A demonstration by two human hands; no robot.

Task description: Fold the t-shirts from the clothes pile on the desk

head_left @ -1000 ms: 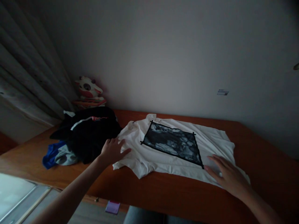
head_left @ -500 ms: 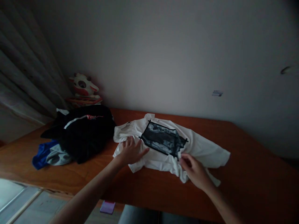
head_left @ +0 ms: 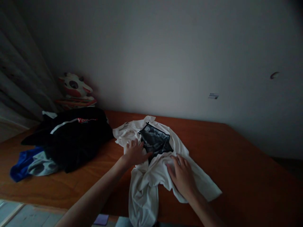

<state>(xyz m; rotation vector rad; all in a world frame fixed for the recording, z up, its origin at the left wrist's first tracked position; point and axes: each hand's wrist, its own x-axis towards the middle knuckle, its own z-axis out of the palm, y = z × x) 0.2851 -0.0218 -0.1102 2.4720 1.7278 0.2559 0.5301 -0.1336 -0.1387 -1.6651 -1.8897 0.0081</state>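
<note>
A white T-shirt point(head_left: 146, 183) with a dark printed panel point(head_left: 155, 142) lies bunched on the brown wooden table point(head_left: 236, 164), part of it hanging over the front edge. My left hand point(head_left: 135, 154) rests flat on the shirt beside the print, fingers spread. My right hand point(head_left: 182, 176) presses on the crumpled cloth just right of it, fingers extended and lying on the fabric.
A heap of dark clothes point(head_left: 71, 135) with a blue and grey garment point(head_left: 26, 162) lies at the table's left. A cow-like plush toy point(head_left: 73, 86) sits in the back left corner by the curtain point(head_left: 19, 72). A purple item point(head_left: 101, 219) lies on the floor below.
The shirt went from spread flat to gathered into a bunch. My right hand pulled its right side leftward toward my left hand, and part of the cloth now hangs over the front edge.
</note>
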